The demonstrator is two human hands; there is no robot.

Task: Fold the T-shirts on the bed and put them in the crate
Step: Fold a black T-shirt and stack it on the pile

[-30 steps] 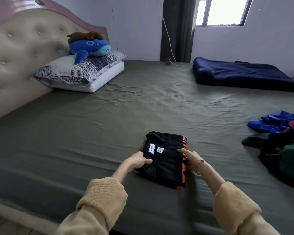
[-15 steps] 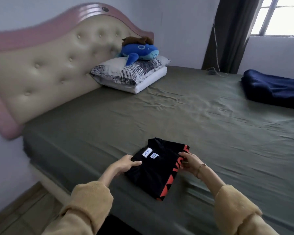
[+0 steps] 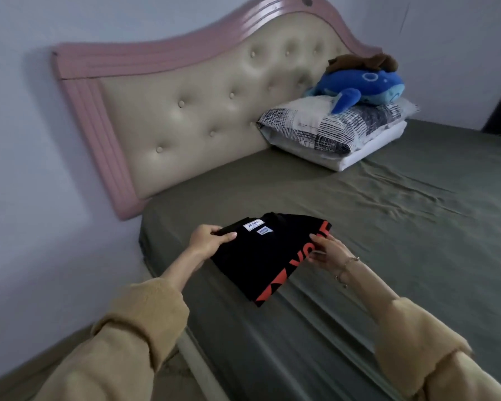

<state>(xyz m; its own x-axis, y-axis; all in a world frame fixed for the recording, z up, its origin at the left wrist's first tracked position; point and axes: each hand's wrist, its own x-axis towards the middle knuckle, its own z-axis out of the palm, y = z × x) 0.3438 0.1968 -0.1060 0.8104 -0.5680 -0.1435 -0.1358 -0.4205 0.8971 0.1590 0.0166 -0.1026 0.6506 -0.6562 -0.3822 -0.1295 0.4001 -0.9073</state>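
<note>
Two hands, left hand (image 3: pixel 207 241) and right hand (image 3: pixel 329 251), clamp our folded black T-shirt (image 3: pixel 268 253) | step: lifting off bed (image 3: pixel 388 256) | next: we find the crate, unseen.

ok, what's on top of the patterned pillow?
A blue whale plush toy lies on the patterned pillow, with a brown plush on its back. Under the pillow, a white one shows only its edge.

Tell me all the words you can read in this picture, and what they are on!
"VO": big orange letters on the folded black T-shirt; the letters after them are partly behind the right hand.
White label at the shirt's collar: printed, too small to read.
Second small label just below it: too blurred to read.
No other writing shows.
</note>
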